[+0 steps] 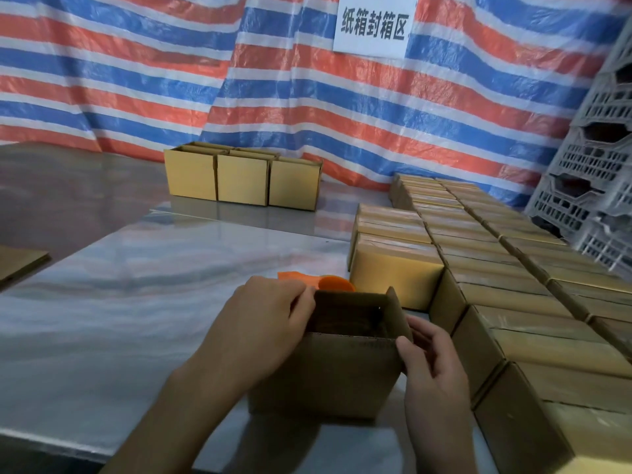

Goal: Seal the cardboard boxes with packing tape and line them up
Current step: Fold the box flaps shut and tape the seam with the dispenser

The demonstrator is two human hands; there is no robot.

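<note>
Nearest the camera, two bare forearms reaching in from the bottom edge, cut off below the elbows. Left hand [270, 319] draped over the left wall of the open box [325, 371], fingers curled over the top rim and gripping it. Right hand [431, 364] at the near right corner, thumb on the near rim, fingers curled round the raised right flap, pinching it.

Open box upright on the near middle of the table [136, 268], top unsealed, inside dark and hard to read; left wall hidden under the hand.

Just behind it, touching or nearly so, an orange object [328, 283], mostly blocked by the box and the left fingers, too little showing to name.

Close on the right, closed boxes [513, 268] packed in rows, sides touching, running from the near right corner to the far right; nearest ones cropped by the frame edge.

At the left edge, flat cardboard [20, 261], only a corner in view.

Farther back, well apart from the rest, three far boxes [242, 179] side by side, more behind them partly hidden.

Beyond, striped tarp [342, 114] with a white sign [374, 25], and grey crates [595, 165] stacked far right, cut off.
</note>
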